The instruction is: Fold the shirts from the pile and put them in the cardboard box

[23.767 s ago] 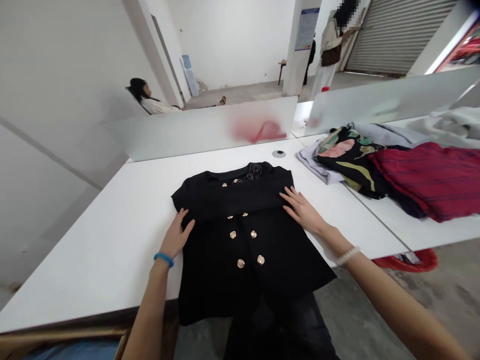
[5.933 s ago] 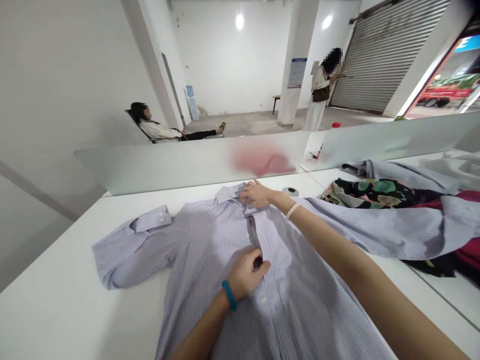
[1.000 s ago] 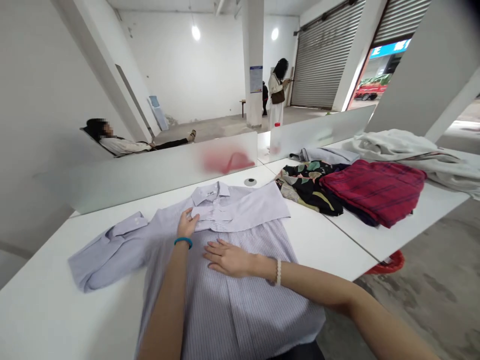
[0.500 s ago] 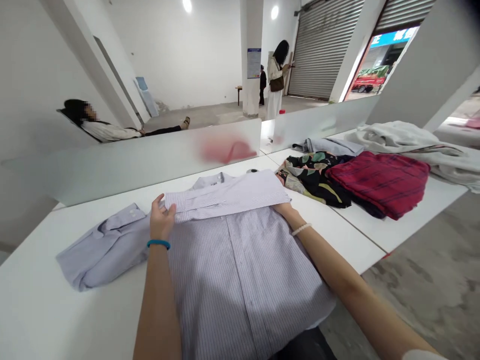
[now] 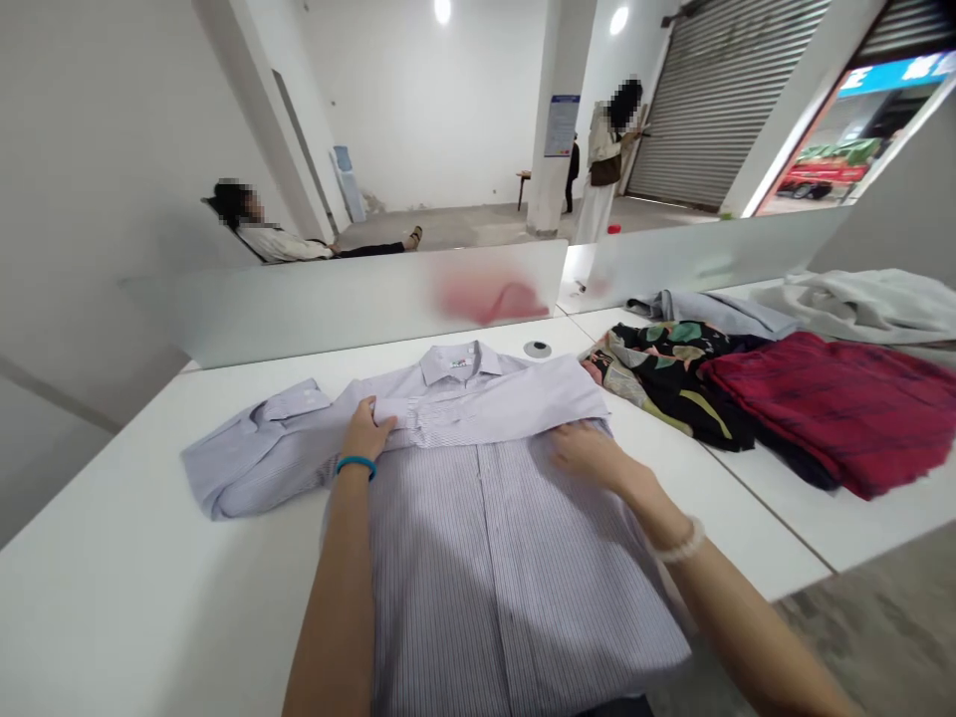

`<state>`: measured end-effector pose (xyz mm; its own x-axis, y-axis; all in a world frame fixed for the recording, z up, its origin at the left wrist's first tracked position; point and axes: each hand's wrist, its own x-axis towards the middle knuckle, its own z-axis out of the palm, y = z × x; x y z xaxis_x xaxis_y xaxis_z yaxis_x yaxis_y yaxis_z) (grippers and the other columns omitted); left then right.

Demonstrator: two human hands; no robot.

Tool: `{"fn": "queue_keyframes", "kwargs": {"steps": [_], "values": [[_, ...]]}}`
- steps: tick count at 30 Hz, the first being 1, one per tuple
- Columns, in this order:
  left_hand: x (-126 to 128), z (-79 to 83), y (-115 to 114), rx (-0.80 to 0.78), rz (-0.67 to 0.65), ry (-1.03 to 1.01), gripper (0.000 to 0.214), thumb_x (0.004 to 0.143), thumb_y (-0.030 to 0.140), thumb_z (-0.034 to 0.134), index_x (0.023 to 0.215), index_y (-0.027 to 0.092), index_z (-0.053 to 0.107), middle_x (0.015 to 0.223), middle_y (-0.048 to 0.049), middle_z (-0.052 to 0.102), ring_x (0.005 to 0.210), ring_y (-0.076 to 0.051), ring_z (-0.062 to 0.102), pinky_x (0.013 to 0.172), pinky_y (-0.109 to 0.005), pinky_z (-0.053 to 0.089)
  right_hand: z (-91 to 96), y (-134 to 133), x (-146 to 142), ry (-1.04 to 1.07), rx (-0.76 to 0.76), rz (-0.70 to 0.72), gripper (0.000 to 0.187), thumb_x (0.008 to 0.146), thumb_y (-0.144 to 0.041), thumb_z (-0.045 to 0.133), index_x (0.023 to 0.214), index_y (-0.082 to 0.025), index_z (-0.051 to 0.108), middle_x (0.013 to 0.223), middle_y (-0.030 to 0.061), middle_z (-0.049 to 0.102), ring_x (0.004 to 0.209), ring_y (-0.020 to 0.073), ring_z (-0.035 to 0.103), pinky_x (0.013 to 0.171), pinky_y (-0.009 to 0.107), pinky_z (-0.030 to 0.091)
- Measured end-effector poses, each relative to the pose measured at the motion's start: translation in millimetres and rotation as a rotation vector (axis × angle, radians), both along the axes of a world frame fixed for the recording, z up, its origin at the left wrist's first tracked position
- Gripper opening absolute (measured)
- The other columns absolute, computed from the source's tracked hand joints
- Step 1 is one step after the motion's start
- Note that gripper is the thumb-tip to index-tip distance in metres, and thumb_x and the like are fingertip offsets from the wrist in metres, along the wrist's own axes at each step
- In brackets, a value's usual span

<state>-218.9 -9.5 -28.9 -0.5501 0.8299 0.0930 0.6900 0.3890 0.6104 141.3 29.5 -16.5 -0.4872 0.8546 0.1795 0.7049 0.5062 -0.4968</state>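
While a sleeve (image 5: 515,403) runs side to side across the shirt (image 5: 448,568), collar (image 5: 478,360) toward the table's (image 5: 149,578) far edge, the left hand (image 5: 367,430) pinches the cuff (image 5: 395,413) and the right hand (image 5: 590,458) (grip hidden, so unclear) meets the other end; clothes (image 5: 829,398) crowd the right, and a person (image 5: 284,242) reclines beyond the divider (image 5: 321,314).

Counted on the white surface (image 5: 134,568): one striped button-up shirt (image 5: 440,558), with one collar (image 5: 485,360) and two sleeves (image 5: 254,463); one red plaid garment (image 5: 836,403); one black floral garment (image 5: 672,370); one cable grommet (image 5: 537,350). Pale cloth (image 5: 866,304) overlapped, count not determined. Also logged: two bracelets (image 5: 357,463), two frosted panels (image 5: 329,309), two lit lamps (image 5: 442,11), one water dispenser (image 5: 351,191), three background people (image 5: 604,149).
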Motion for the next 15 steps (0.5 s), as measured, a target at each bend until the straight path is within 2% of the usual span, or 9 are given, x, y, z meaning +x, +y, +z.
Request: {"fn": "queue_keyframes", "kwargs": {"steps": [3,5,7,9,11,15], "values": [[-4,5.3,-2,0.003,0.044,0.111,0.046,0.081,0.032,0.052,0.123,0.013,0.051,0.12,-0.0148,0.059,0.112,-0.027,0.055,0.096,-0.039,0.042,13.6,-28,-43,-0.144,0.026,0.262,0.026,0.088,-0.039,0.052,0.106,-0.027,0.066,0.107,0.0094,0.067,0.098,0.0296,0.063,0.089,0.044,0.046],[-12,10.8,-7,-0.007,0.101,0.187,0.041,0.082,0.028,0.049,0.119,0.012,0.054,0.123,-0.0172,0.056,0.119,-0.031,0.049,0.1,-0.043,0.037,20.9,-37,-84,-0.129,0.128,0.39,0.032,0.093,-0.039,0.044,0.115,-0.025,0.063,0.115,0.0092,0.065,0.109,0.0288,0.058,0.096,0.045,0.042],[-25,15.4,-18,-0.028,0.165,0.25,0.043,0.081,0.024,0.047,0.121,0.01,0.053,0.127,-0.0201,0.053,0.124,-0.033,0.044,0.102,-0.046,0.034,20.2,-36,-123,-0.095,0.259,0.465,0.037,0.095,-0.038,0.04,0.122,-0.02,0.058,0.131,0.012,0.055,0.127,0.0296,0.044,0.107,0.05,0.03],[-42,17.2,-31,-0.054,0.222,0.297,0.049,0.08,0.022,0.046,0.127,0.007,0.047,0.132,-0.0224,0.048,0.127,-0.035,0.04,0.105,-0.047,0.03,10.1,-28,-154,-0.076,0.341,0.472,0.04,0.097,-0.035,0.038,0.128,-0.016,0.054,0.142,0.0142,0.043,0.136,0.0306,0.031,0.111,0.055,0.018],[-59,16.0,-46,-0.09,0.271,0.322,0.054,0.081,0.025,0.046,0.131,0.004,0.042,0.135,-0.025,0.045,0.129,-0.036,0.038,0.104,-0.048,0.03,-5.9,-18,-172,-0.078,0.358,0.436,0.044,0.097,-0.036,0.036,0.135,-0.016,0.047,0.147,0.0144,0.035,0.138,0.0323,0.024,0.11,0.059,0.013],[-91,12.2,-66,-0.158,0.383,0.336,0.066,0.081,0.04,0.045,0.134,0.001,0.037,0.13,-0.0291,0.049,0.123,-0.04,0.044,0.097,-0.051,0.037,-33.5,-5,-182,-0.116,0.275,0.409,0.055,0.097,-0.046,0.03,0.143,-0.017,0.037,0.151,0.0128,0.029,0.14,0.0353,0.018,0.109,0.062,0.012]]}}
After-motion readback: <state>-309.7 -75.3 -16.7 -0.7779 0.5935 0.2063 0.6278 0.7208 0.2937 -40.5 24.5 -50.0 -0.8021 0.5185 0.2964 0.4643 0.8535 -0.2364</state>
